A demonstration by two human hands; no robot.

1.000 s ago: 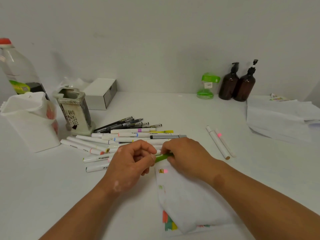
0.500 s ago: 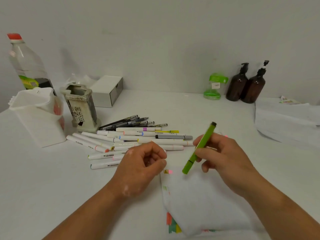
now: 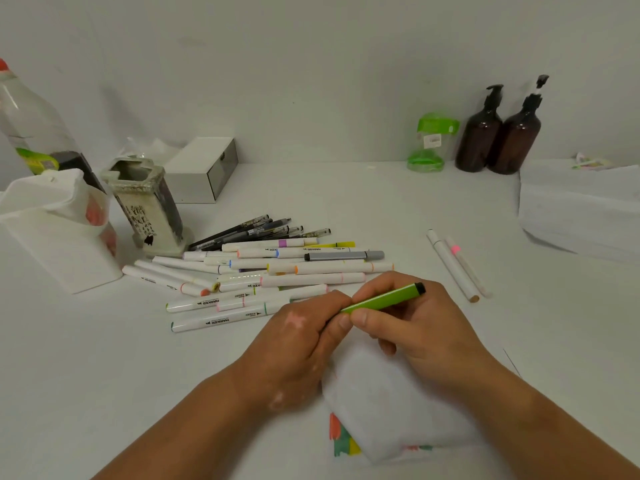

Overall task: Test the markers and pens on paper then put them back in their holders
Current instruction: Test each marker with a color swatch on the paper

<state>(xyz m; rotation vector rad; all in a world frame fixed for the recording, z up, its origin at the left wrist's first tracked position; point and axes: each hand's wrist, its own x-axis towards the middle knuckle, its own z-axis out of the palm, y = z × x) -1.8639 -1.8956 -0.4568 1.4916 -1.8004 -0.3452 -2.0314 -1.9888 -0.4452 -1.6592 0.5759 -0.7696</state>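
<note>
Markers (image 3: 221, 321) lettered "MARKER"; green pen (image 3: 384, 299) between left hand (image 3: 294, 341) and right hand (image 3: 426, 334)

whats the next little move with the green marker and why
Probably squeeze the hands together to seat the cap: the right hand holds the green plastic marker above the white paper sheet, and the left hand has a grip on its near end, bare half a second ago. The cap itself is hidden.
</note>
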